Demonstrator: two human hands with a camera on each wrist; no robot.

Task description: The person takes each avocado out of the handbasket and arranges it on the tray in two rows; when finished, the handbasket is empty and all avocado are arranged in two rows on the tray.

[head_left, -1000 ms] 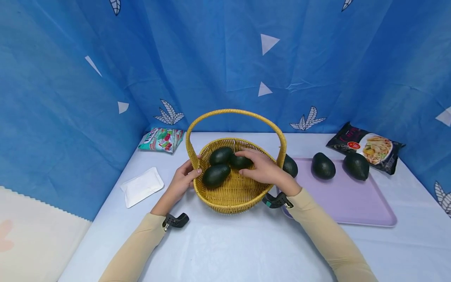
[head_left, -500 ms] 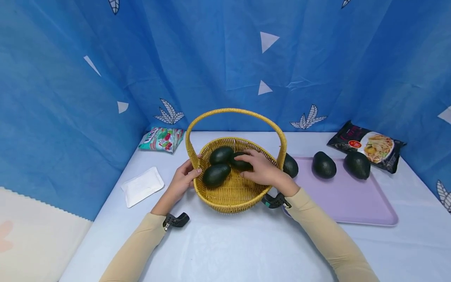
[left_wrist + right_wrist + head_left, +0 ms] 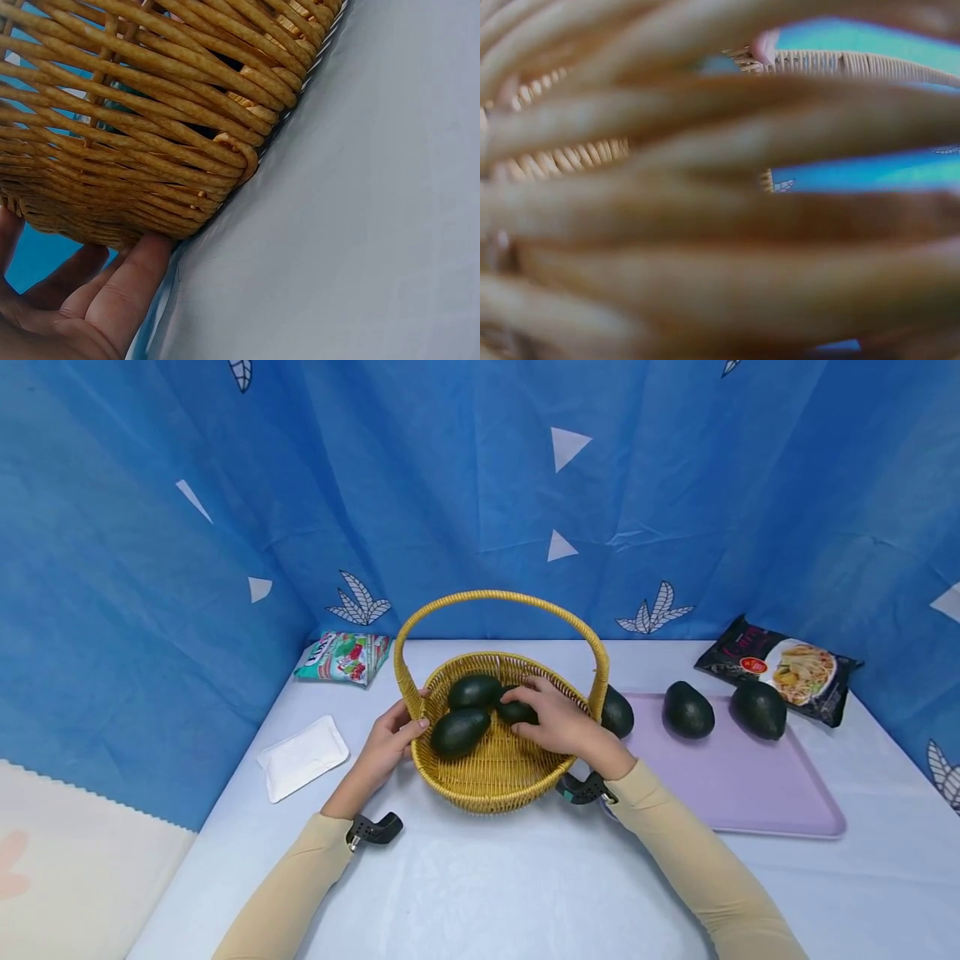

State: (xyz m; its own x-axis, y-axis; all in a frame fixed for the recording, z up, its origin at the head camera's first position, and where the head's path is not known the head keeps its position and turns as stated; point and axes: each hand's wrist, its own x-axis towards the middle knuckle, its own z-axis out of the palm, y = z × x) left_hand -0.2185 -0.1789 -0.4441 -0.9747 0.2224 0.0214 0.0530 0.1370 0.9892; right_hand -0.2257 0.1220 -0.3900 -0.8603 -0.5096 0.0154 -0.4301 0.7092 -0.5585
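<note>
A yellow wicker basket (image 3: 495, 785) with a tall arched handle stands on the white-covered table. My left hand (image 3: 392, 740) grips its left side, thumb on the rim by the handle's foot. In the left wrist view, fingers (image 3: 131, 289) lie against the woven wall. Inside the basket, my right hand (image 3: 555, 717) holds an avocado (image 3: 514, 713), partly hidden under the fingers. Two more dark green avocados, one at the back (image 3: 474, 692) and one in front (image 3: 459, 733), lie on the basket's left side. Blurred wicker fills most of the right wrist view.
A lilac tray (image 3: 757, 793) on the right bears avocados (image 3: 688, 710), one partly hidden behind the basket. Behind the tray lies a black noodle packet (image 3: 802, 677). At left are a green and red packet (image 3: 347, 657) and a white sachet (image 3: 303, 758).
My right hand's fingers have come down farther over the avocado in the basket. The back avocado has shifted slightly to the right. My left hand stays at the rim.
</note>
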